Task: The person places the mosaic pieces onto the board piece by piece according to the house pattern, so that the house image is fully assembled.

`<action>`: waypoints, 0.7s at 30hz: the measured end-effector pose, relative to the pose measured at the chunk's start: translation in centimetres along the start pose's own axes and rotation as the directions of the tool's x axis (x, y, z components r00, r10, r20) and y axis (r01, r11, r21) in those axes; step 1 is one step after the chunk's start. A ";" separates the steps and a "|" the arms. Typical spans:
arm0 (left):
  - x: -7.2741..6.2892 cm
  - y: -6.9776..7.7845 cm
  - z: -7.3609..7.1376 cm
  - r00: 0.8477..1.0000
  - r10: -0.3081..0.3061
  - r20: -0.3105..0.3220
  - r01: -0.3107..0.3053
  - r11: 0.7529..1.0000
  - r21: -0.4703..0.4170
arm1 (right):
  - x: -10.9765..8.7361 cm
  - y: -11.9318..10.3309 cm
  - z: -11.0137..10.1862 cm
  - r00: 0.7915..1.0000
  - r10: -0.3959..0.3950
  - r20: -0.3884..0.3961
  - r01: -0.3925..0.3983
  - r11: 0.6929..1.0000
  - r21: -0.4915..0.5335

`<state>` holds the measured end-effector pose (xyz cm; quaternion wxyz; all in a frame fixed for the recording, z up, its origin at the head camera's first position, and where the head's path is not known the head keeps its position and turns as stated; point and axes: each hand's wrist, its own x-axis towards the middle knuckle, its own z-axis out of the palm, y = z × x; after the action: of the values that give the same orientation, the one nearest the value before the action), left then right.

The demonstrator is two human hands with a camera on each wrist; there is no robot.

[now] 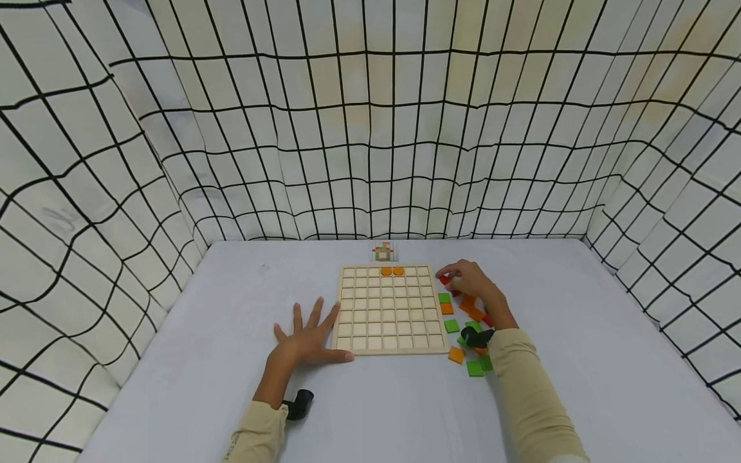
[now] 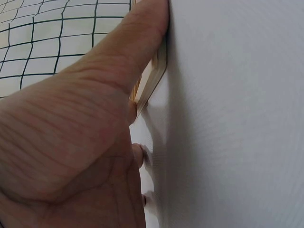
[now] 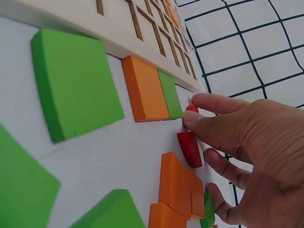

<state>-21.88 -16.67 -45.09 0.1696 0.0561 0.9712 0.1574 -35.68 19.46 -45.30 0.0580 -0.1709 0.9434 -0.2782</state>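
Note:
A square wooden grid board (image 1: 384,310) lies on the white table. Two round orange pieces (image 1: 392,271) sit side by side in its top row. My left hand (image 1: 307,341) is spread flat at the board's lower left corner, its thumb along the near edge and fingertips by the left side. Off the upper right corner, my right hand (image 1: 471,281) pinches a small red piece (image 3: 192,108) between thumb and index finger. A second red piece (image 3: 190,149) lies just below those fingers. In the left wrist view the thumb (image 2: 137,42) covers part of the board's edge.
Loose green tiles (image 1: 451,326) and orange tiles (image 1: 456,355) are scattered right of the board, partly under the right forearm. A small pattern card (image 1: 384,251) with coloured blocks lies beyond the board. Black netting (image 1: 393,141) over white walls surrounds the table.

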 end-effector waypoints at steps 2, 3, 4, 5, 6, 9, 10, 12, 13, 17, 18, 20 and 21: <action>0.0 0.0 -0.1 1.000 0.000 -0.002 0.000 1.000 0.001 | 0.0 0.0 0.1 1.000 0.011 -0.007 -0.011 1.000 0.004; 0.0 0.0 -0.1 1.000 0.000 -0.003 0.000 1.000 -0.001 | 0.0 -0.1 0.1 1.000 0.022 -0.010 -0.021 1.000 0.019; 0.0 0.0 -0.1 1.000 -0.001 -0.003 0.001 1.000 -0.003 | 0.0 -0.1 0.1 0.999 0.036 -0.012 -0.036 0.999 0.037; 0.0 0.0 -0.1 1.000 -0.001 -0.004 0.001 1.000 -0.004 | -0.1 -0.1 0.1 0.999 0.048 -0.015 -0.047 0.998 0.051; 0.0 0.0 -0.1 1.000 0.000 -0.003 0.000 1.000 -0.004 | -0.1 -0.1 0.2 0.998 0.055 -0.018 -0.054 0.997 0.058; -0.1 0.0 -0.1 1.000 0.002 -0.003 -0.002 1.000 -0.004 | -0.2 -0.2 0.2 0.998 0.066 -0.023 -0.064 0.996 0.066; -0.1 0.0 -0.1 1.000 0.002 -0.003 -0.002 1.000 -0.003 | -0.2 -0.2 0.2 0.997 0.067 -0.025 -0.066 0.996 0.058; -0.2 0.0 -0.1 1.000 0.003 -0.003 -0.003 1.000 -0.005 | -0.2 -0.1 0.2 0.998 0.065 -0.028 -0.064 0.997 0.042; -0.2 0.0 -0.1 1.000 0.004 -0.004 -0.004 1.000 -0.007 | -0.2 -0.1 0.2 0.997 0.065 -0.028 -0.064 0.997 0.040; -0.3 0.1 -0.2 1.000 0.007 -0.007 -0.007 1.000 -0.014 | -0.2 0.0 0.2 0.997 0.072 -0.030 -0.071 0.996 0.046; -0.3 0.1 -0.2 1.000 0.008 -0.009 -0.008 1.000 -0.013 | -0.2 0.0 0.1 0.997 0.071 -0.031 -0.069 0.996 0.051; -0.3 0.1 -0.2 1.000 0.010 -0.011 -0.010 1.000 -0.012 | -0.2 0.0 0.1 0.997 0.070 -0.027 -0.068 0.996 0.062; -0.3 0.1 -0.2 1.000 0.010 -0.013 -0.011 1.000 -0.011 | -0.3 0.0 0.1 0.998 0.067 -0.023 -0.065 0.996 0.065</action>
<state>-21.71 -16.67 -44.80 0.1630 0.0593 0.9711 0.1640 -35.42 19.50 -45.33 0.0606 -0.1342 0.9398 -0.3084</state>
